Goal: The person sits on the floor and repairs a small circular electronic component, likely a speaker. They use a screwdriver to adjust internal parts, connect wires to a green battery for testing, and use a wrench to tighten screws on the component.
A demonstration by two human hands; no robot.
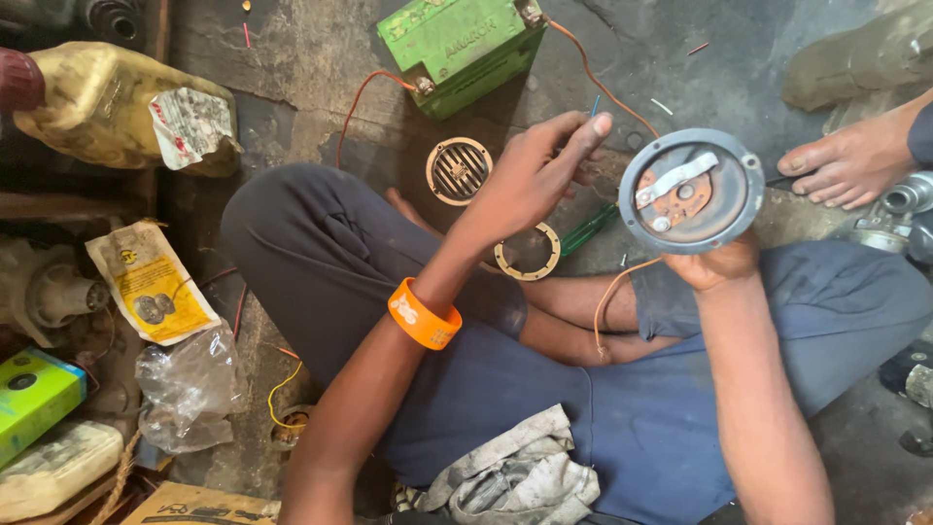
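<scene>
Dirty grey rag (510, 472) lies nearest, on the person's lap. Right hand (717, 264) holds a round grey disc (692, 191) from below, fingers curled under its edge. That disc has a rusty brown middle and a silver metal strip. Left hand (539, 173), on the left, pinches a thin orange wire (603, 92) with its fingertips. An orange wristband (424, 315) sits on that arm. Far away stands a green battery (459, 49). A round brass grille (459, 170) lies on the floor.
</scene>
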